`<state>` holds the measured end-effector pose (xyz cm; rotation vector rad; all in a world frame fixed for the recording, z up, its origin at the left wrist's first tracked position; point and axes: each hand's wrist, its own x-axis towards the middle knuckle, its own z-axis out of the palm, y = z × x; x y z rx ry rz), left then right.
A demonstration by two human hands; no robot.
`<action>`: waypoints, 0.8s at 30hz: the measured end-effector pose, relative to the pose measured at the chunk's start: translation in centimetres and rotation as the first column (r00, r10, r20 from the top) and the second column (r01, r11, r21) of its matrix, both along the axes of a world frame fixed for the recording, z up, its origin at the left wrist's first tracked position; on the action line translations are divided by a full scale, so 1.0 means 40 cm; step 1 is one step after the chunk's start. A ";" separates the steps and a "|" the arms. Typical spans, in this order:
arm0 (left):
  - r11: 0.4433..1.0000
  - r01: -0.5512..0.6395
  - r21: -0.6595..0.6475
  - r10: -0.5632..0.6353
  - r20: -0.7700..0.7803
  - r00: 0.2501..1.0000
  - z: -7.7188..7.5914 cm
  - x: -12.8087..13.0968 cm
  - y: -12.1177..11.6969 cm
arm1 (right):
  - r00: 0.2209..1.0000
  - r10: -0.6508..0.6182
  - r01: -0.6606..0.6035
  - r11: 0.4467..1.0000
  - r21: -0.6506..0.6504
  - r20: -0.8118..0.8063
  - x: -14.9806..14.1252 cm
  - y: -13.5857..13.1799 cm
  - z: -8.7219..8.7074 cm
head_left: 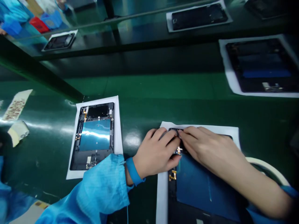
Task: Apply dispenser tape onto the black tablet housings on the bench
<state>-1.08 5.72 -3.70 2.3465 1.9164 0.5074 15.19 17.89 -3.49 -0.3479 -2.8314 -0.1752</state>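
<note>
An opened tablet [173,199] with a large blue battery panel [201,186] lies on a white sheet [162,202] before me. Both hands meet at its top left corner. My left hand [154,152] has its fingers curled there, the thumb beside a small shiny flex cable part. From the right, my right hand [210,149] reaches across the tablet with its fingertips pressed together at the same corner. Whatever lies between the fingertips is too small and covered to make out. An orange flex connector [173,175] shows below my left hand.
Another opened tablet [93,137] lies on a white sheet to the left. More tablets rest at the far right [263,68] and on the raised shelf [201,16]. A green post [42,71] stands at left. Paper strips [17,105], coloured bins [38,25] and other people's blue sleeves also show.
</note>
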 end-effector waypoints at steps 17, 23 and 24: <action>0.871 -0.462 -0.168 0.486 0.435 0.758 0.075 0.006 0.067 | 0.957 -0.009 -0.058 0.974 -0.219 -0.292 0.307 -0.078 -0.068; 0.914 -0.198 -0.354 0.397 0.880 0.261 0.079 0.119 0.022 | 0.937 -0.005 -0.080 0.970 -0.229 -0.349 0.314 -0.077 -0.068; 0.917 -0.187 -0.352 0.393 0.875 0.281 0.076 0.117 0.008 | 0.931 -0.005 -0.084 0.970 -0.229 -0.365 0.317 -0.076 -0.061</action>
